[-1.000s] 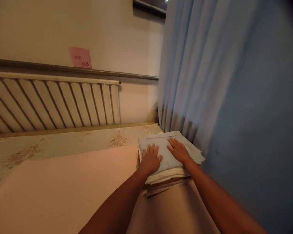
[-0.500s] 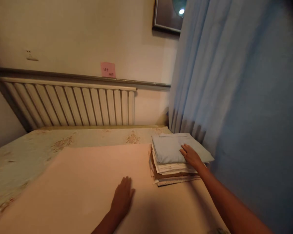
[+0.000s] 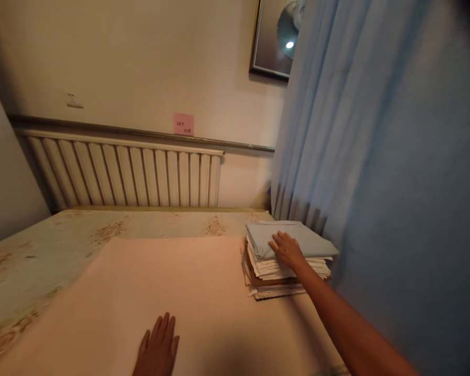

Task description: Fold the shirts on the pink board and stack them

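A stack of folded cloths (image 3: 290, 267), white and brown layers among them, stands at the right of a pale pink sheet (image 3: 141, 277). On top lies a light blue folded cloth (image 3: 309, 237). My right hand (image 3: 286, 249) rests flat on that blue cloth, fingers spread, gripping nothing. Over the pink sheet at the lower middle is my left hand (image 3: 159, 347), palm down with its fingers stretched out and nothing held. Whether the left palm touches the sheet I cannot tell.
The pink sheet lies over a flowered bed cover (image 3: 15, 261). Behind the bed is a white radiator (image 3: 141, 175) under a pipe, with a pink note (image 3: 183, 124) above. A blue curtain (image 3: 376, 183) hangs close beside the stack; a framed picture (image 3: 272, 47) is on the wall.
My right hand has slid left across the blue cloth. My left hand has moved left and nearer to me. The view has tilted up slightly.
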A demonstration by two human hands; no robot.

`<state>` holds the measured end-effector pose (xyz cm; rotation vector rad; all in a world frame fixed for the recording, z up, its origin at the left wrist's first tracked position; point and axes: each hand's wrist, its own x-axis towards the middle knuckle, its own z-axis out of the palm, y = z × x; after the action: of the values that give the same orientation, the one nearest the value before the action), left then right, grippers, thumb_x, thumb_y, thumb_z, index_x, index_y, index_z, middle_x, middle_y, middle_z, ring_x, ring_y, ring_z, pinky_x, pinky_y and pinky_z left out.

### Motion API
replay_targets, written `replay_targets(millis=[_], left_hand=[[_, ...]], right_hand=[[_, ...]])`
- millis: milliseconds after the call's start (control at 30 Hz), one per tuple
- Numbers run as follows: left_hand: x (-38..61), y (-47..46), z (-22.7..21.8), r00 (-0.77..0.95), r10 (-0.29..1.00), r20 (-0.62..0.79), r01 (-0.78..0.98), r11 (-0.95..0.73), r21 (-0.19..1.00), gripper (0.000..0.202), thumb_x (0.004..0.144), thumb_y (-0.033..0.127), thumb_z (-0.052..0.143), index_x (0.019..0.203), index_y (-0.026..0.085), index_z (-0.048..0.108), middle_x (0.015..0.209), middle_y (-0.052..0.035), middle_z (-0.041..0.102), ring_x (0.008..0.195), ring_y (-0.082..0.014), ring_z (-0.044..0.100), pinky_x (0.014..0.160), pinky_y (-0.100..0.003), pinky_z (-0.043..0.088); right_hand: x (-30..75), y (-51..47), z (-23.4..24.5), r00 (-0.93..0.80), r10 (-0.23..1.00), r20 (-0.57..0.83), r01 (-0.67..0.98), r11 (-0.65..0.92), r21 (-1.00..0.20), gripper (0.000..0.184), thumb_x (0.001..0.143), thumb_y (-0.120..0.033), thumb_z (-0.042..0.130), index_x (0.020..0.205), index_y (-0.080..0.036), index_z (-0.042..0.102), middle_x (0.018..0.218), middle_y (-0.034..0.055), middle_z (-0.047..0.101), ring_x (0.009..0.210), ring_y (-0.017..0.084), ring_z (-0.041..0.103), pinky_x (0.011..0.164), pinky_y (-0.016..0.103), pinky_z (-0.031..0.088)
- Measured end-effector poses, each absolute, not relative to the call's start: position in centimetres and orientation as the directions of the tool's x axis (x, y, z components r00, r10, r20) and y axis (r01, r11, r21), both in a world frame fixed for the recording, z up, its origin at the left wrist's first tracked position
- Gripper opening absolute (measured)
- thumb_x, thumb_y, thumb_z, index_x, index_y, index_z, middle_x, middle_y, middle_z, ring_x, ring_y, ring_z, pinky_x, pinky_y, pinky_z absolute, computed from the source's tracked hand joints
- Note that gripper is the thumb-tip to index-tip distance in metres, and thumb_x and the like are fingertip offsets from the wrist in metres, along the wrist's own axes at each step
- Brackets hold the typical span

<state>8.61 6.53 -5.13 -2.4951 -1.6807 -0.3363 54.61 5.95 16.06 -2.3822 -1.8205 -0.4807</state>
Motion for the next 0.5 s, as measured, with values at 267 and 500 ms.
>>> replay_targets(millis=[267,500], left_hand=[[8.8,6.2,-4.1,0.353,0.896,0.270,0.921,-0.383,0.066,0.055,0.092,0.041,0.031,0.138,0.017,0.049,0.149,-0.0073,0.040,0.140,-0.0269,0.033,0.113,-0.050,0.024],[8.8,6.0,-4.2,0.353,0.897,0.266,0.922,-0.382,0.067,0.053,0.091,0.038,0.032,0.138,0.018,0.049,0.149,-0.0073,0.041,0.139,-0.0265,0.034,0.113,-0.049,0.024]], right_hand=[[54.2,5.9,11.9,0.189,0.883,0.430,0.945,-0.283,0.166,0.052,0.097,-0.047,0.032,0.139,-0.019,0.045,0.149,0.0116,0.039,0.136,0.033,0.032,0.108,0.053,0.021],[55.1,6.1,13.3,0.211,0.914,0.345,0.968,-0.245,0.057,0.050,0.096,-0.045,0.035,0.137,-0.019,0.048,0.146,0.0108,0.044,0.135,0.032,0.036,0.108,0.052,0.027]])
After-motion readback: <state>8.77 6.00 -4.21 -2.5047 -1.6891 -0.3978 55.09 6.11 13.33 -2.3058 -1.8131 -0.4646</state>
